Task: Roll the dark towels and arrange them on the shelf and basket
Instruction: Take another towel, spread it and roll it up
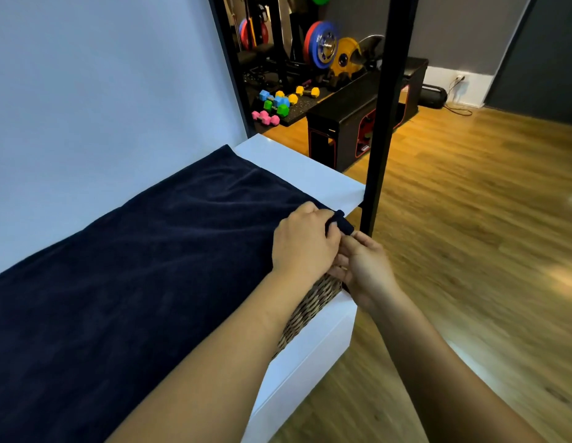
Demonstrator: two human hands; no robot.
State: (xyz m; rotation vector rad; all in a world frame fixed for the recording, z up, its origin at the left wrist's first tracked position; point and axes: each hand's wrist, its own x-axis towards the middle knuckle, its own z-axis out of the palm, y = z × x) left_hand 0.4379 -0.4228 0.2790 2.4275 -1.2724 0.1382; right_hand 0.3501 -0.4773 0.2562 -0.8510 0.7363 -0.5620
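Observation:
A dark navy towel lies spread flat along a white shelf, reaching from the near left to the far end. My left hand grips the towel's front right corner, where a small bit of cloth is bunched up. My right hand sits just below and beside it, fingers curled at the same corner, pinching the towel's edge. A woven wicker basket shows under my left wrist, below the shelf edge, mostly hidden by my arm.
A black metal post rises at the shelf's right corner. A white lower ledge juts out beneath the basket. Wooden floor lies to the right. Behind are a black bench, coloured dumbbells and weight plates.

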